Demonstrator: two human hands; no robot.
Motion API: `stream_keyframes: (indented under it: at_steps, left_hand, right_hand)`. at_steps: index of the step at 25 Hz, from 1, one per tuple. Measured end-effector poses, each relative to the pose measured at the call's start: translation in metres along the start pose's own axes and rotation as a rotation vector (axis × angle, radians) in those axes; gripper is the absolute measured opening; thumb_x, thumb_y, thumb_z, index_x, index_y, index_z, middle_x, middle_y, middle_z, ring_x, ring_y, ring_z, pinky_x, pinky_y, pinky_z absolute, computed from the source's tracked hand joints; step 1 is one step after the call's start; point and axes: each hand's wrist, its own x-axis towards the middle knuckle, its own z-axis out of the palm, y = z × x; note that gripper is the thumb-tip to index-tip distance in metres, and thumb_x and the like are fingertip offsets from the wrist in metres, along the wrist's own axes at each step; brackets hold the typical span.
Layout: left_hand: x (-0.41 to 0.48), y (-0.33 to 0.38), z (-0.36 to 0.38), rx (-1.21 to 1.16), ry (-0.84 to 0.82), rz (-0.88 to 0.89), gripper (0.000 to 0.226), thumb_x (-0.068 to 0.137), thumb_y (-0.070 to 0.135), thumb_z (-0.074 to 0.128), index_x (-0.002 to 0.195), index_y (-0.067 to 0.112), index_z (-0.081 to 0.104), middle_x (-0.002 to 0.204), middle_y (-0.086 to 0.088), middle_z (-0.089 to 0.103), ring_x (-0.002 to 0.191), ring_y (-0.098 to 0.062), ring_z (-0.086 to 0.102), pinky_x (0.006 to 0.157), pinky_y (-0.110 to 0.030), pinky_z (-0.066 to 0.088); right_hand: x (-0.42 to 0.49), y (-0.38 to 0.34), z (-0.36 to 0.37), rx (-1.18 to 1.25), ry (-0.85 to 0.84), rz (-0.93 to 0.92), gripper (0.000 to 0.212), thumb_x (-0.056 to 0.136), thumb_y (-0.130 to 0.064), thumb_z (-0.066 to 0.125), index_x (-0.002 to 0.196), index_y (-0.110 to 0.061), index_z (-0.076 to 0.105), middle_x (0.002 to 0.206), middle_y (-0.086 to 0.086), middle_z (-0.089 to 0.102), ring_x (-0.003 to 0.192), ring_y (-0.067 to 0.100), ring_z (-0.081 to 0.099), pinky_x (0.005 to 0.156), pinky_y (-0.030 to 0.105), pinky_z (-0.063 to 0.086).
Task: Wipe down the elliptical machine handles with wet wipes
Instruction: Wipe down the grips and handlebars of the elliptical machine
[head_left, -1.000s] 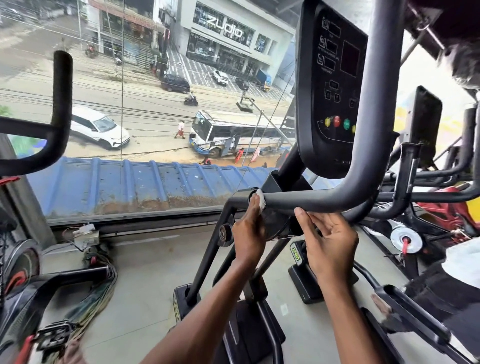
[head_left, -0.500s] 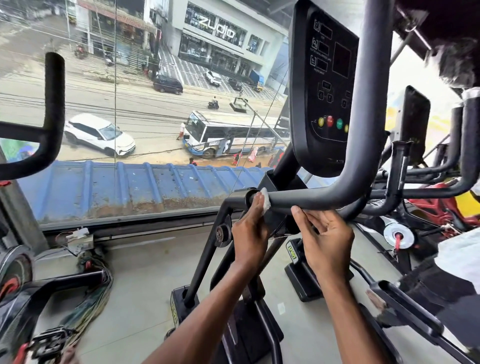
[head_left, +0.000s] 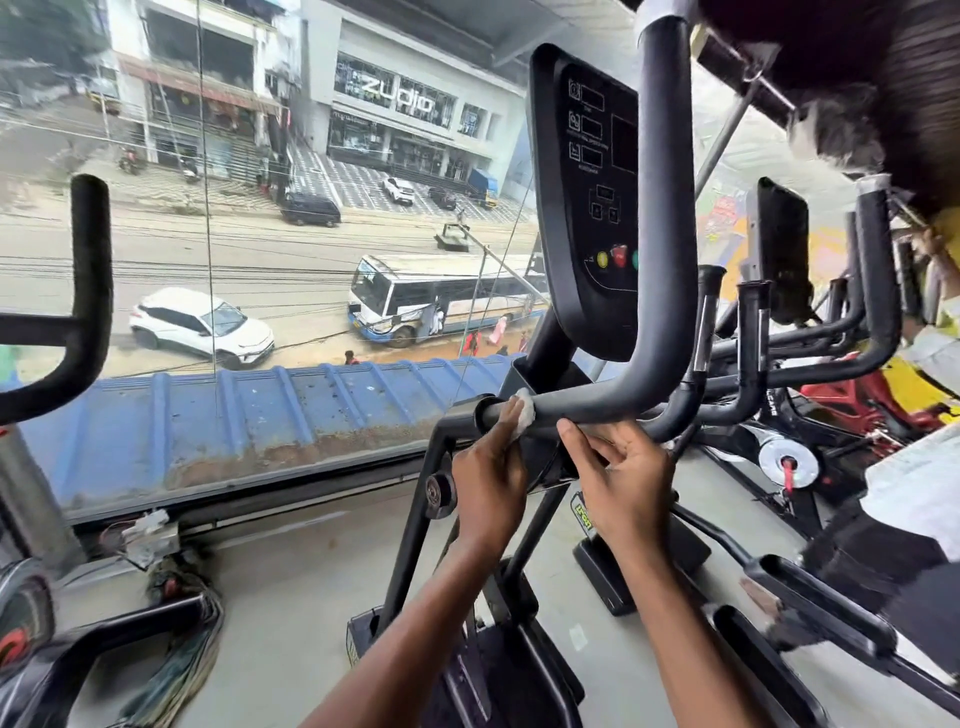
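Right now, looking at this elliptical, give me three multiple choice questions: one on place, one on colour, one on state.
1. Where is the wet wipe?
A. on the floor
B. on the window ledge
C. on the handle bar, near its left end

2. What colour is the middle round button on the console?
A. red
B. blue
C. white

3. What is the left hand doing?
A. hanging idle
B. holding the wipe to the bar
C. pressing a button

Answers: 1 C, the wipe lies on the bar; 2 A, red between yellow and green; 3 B, fingers hold it there.
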Motion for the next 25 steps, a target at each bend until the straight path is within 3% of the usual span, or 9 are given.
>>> stream_keyframes:
  at_steps: [3, 5, 7, 11, 13, 15, 18, 22, 25]
  left_hand:
    - [0.008, -0.018, 0.000, 0.114, -0.029, -0.100, 0.044, 0.094, 0.005, 0.055, 0.129, 0.025, 0.072, 0.114, -0.007, 0.075, 0.104, -0.019, 0.073, 0.074, -0.024, 0.050]
    - [0.011, -0.020, -0.003, 0.114, -0.060, -0.185, 0.043, 0.093, 0.014, 0.052, 0.128, 0.027, 0.073, 0.109, -0.013, 0.076, 0.102, -0.029, 0.073, 0.076, -0.033, 0.053]
    - [0.004, -0.002, -0.004, 0.078, -0.045, -0.134, 0.044, 0.092, 0.012, 0.052, 0.129, 0.024, 0.073, 0.112, -0.011, 0.076, 0.107, -0.025, 0.071, 0.083, -0.029, 0.054]
    - [-0.018, 0.027, -0.006, 0.054, -0.019, 0.130, 0.054, 0.080, -0.013, 0.061, 0.126, 0.013, 0.074, 0.110, -0.017, 0.077, 0.103, -0.019, 0.065, 0.083, -0.007, 0.043]
    - [-0.014, 0.020, -0.006, 0.071, -0.018, 0.110, 0.056, 0.083, -0.010, 0.061, 0.131, 0.017, 0.071, 0.112, -0.014, 0.076, 0.099, -0.018, 0.069, 0.081, -0.009, 0.044]
    - [-0.010, 0.014, -0.004, 0.054, 0.003, -0.013, 0.057, 0.088, -0.004, 0.059, 0.136, 0.026, 0.067, 0.113, -0.008, 0.076, 0.094, -0.020, 0.074, 0.074, -0.016, 0.046]
    - [-0.018, 0.028, 0.001, 0.027, 0.052, 0.026, 0.051, 0.089, -0.003, 0.058, 0.135, 0.018, 0.068, 0.112, -0.013, 0.076, 0.095, -0.020, 0.074, 0.076, -0.015, 0.046]
    - [-0.025, 0.038, 0.001, -0.046, 0.006, 0.203, 0.050, 0.091, 0.010, 0.048, 0.137, 0.011, 0.066, 0.135, -0.009, 0.067, 0.123, -0.018, 0.066, 0.099, -0.030, 0.054]
    - [-0.012, 0.021, -0.003, 0.040, -0.002, 0.075, 0.047, 0.094, 0.006, 0.054, 0.137, 0.020, 0.067, 0.123, -0.011, 0.071, 0.112, -0.019, 0.069, 0.084, -0.021, 0.052]
  right_hand:
    - [0.000, -0.003, -0.001, -0.005, -0.017, -0.004, 0.020, 0.087, -0.035, 0.077, 0.100, -0.021, 0.074, 0.096, -0.004, 0.080, 0.095, 0.015, 0.077, 0.092, 0.047, 0.061]
    - [0.000, -0.005, 0.000, 0.003, -0.022, -0.013, 0.021, 0.088, -0.033, 0.076, 0.103, -0.019, 0.074, 0.098, -0.004, 0.080, 0.096, 0.014, 0.077, 0.093, 0.046, 0.061]
    - [-0.001, -0.007, 0.000, -0.013, -0.031, -0.021, 0.024, 0.088, -0.036, 0.074, 0.104, -0.017, 0.074, 0.099, -0.005, 0.080, 0.097, 0.012, 0.077, 0.093, 0.044, 0.061]
    - [-0.004, -0.017, -0.007, 0.001, -0.075, -0.046, 0.022, 0.095, -0.032, 0.058, 0.095, -0.014, 0.071, 0.090, -0.005, 0.078, 0.093, 0.008, 0.074, 0.088, 0.032, 0.058]
    - [-0.004, -0.019, -0.010, 0.010, -0.072, -0.007, 0.048, 0.096, -0.051, 0.046, 0.091, -0.010, 0.071, 0.088, 0.000, 0.077, 0.094, 0.014, 0.075, 0.091, 0.043, 0.057]
    - [-0.002, -0.019, -0.010, 0.066, -0.032, 0.088, 0.065, 0.093, -0.071, 0.037, 0.089, -0.018, 0.074, 0.089, -0.003, 0.079, 0.096, 0.015, 0.076, 0.095, 0.050, 0.055]
    - [-0.001, -0.022, -0.008, 0.076, -0.046, 0.142, 0.072, 0.090, -0.084, 0.029, 0.094, -0.031, 0.077, 0.097, -0.006, 0.081, 0.101, 0.015, 0.075, 0.102, 0.052, 0.053]
    - [0.001, -0.021, -0.011, 0.093, -0.083, 0.133, 0.080, 0.088, -0.091, 0.031, 0.104, -0.029, 0.079, 0.110, 0.000, 0.080, 0.110, 0.021, 0.074, 0.104, 0.058, 0.051]
    - [0.001, -0.023, -0.010, 0.079, -0.063, 0.144, 0.075, 0.083, -0.094, 0.033, 0.094, -0.037, 0.080, 0.104, -0.009, 0.080, 0.104, 0.013, 0.075, 0.101, 0.060, 0.052]
